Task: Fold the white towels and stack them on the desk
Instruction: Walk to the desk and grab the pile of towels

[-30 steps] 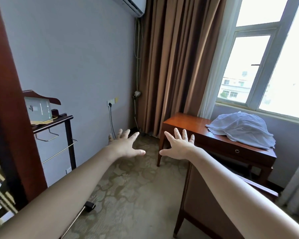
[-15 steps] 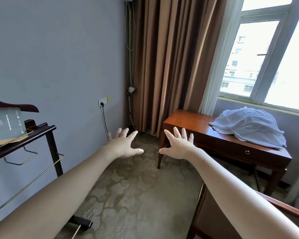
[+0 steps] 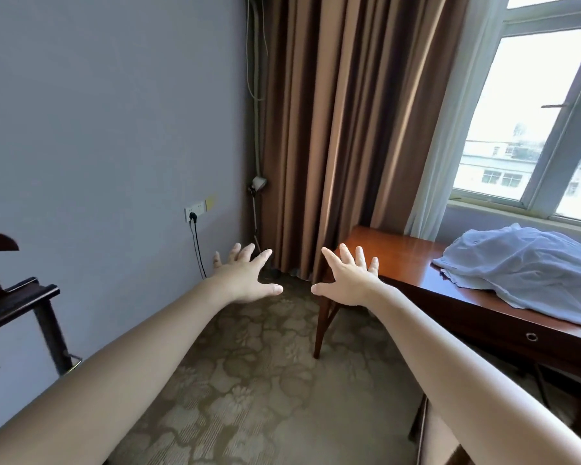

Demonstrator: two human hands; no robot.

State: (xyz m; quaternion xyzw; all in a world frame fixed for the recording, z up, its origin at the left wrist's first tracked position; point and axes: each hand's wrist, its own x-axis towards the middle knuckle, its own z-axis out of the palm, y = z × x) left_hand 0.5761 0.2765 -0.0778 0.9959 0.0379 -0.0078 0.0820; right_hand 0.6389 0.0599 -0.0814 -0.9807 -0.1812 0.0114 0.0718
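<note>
Desk [image 3: 393, 253] closer now; my left hand [image 3: 245, 276], right hand [image 3: 348, 280] spread, empty. Reach towel heap [image 3: 524, 266], find one edge first.

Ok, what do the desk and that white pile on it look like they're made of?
The desk looks like wood under a glossy reddish-brown varnish: window light reflects off its top. The pile looks like thin, soft white cloth: it lies crumpled in folds. Its weave is too small to tell.
</note>
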